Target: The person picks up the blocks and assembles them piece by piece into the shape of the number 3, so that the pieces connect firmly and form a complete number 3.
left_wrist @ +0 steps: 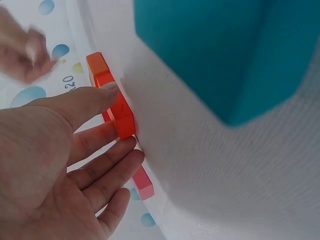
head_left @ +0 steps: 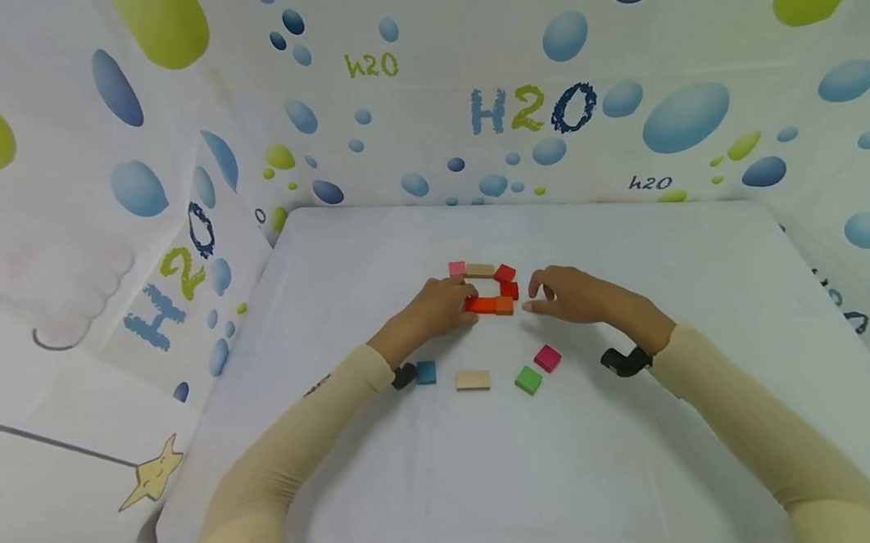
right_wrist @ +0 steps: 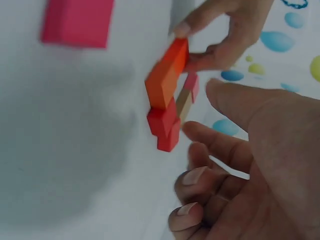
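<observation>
In the head view my left hand [head_left: 439,306] pinches a long orange-red block [head_left: 481,305] between thumb and fingers, as the left wrist view also shows. An orange block [head_left: 505,305] adjoins its right end. Behind it, two red blocks [head_left: 509,290], a plain wooden block [head_left: 480,271] and a pink block [head_left: 457,268] continue a curved row on the white cloth. My right hand [head_left: 572,295] hovers just right of the orange block, thumb and index finger apart and holding nothing. From the right wrist, its other fingers look loosely bent near the red blocks [right_wrist: 162,120].
Nearer my body lie a teal block [head_left: 426,373], another wooden block [head_left: 473,381], a green block [head_left: 528,380] and a magenta block [head_left: 548,358]. Patterned fabric walls [head_left: 435,124] rise behind and beside the cloth-covered table [head_left: 446,476].
</observation>
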A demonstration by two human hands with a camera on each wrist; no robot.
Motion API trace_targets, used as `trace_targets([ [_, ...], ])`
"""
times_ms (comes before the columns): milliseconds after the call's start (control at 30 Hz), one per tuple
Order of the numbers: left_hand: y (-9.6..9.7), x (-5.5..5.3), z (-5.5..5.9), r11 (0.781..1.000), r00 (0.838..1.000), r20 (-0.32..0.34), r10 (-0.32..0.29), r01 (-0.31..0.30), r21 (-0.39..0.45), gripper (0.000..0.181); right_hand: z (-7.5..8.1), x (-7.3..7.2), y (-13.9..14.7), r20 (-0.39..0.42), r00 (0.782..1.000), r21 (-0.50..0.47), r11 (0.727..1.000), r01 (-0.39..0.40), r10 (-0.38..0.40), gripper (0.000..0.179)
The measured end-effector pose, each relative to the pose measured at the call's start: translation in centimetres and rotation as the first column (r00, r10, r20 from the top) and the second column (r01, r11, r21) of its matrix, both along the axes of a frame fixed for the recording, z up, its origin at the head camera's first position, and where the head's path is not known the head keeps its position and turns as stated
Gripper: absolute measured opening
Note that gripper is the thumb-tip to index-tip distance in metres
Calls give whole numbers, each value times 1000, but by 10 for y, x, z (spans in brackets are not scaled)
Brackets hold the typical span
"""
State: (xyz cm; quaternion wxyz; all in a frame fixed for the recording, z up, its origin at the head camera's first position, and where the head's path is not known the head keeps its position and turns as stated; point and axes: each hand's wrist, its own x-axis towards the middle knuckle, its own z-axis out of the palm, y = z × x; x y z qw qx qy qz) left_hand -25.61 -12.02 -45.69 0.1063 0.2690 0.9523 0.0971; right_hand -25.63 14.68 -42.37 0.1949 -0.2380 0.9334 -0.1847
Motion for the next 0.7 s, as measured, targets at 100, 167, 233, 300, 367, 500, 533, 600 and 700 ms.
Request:
trace_targets([
  [100,2,1,1,1000,1000,4,-3,3,0,43,-4,24,12,53,999,23,1000,7,-8,42],
  [167,2,2,1,1000,1000,6,3,-3,-2,42,-7,37,17,68,998,22,1000,11,-12,43],
  [233,1,2,1,1000,1000,5,9,-9,-5,43,-9,49,21,79,997,11,1000,11,-12,42],
  [300,1,2,1,1000,1000,-3,7,-7,-12,43,-12,58,23,81,997,4,1000,12,-12,43],
  [367,0,2,0,1000,1000,-7,2,-2,-11,43,-18,65,25,77,997,-1,1000,16,-16,43],
  [500,0,2,0,1000,1000,-8,-3,3,-4,43,-30,75,28,35,999,-4,1000,20,-20,45],
  [533,0,2,0,1000,1000,-8,-3,3,-3,43,-32,77,28,23,1000,-11,1000,21,-21,43],
  [600,1,1,0,1000,1000,-11,-5,5,-4,43,-33,80,28,-7,1000,-16,1000,20,-20,41],
  [700,1,0,-1,1000,1000,-18,-9,8,-11,42,-34,83,28,-37,999,-28,999,22,-23,36],
])
